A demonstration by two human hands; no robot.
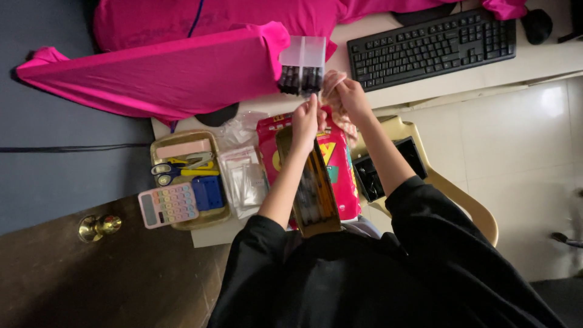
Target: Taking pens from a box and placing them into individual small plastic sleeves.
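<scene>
My left hand (305, 121) and my right hand (345, 96) are raised together above a long open box of pens (316, 194) that lies on a red and yellow package (340, 164). Both hands pinch the lower edge of a clear plastic bag (303, 61) with a row of dark pens in its bottom. The right hand also seems to grip a crumpled bit of pale plastic, too blurred to be sure. Black sleeves cover both arms from the elbow down.
A tray (182, 225) at the left holds a pink case, scissors (173, 173), a pastel calculator (167, 205), a blue item and small clear bags (246, 182). Pink cloth (164, 73) drapes the desk's far left. A black keyboard (434, 44) lies far right; a black organiser (370, 179) sits on a beige chair.
</scene>
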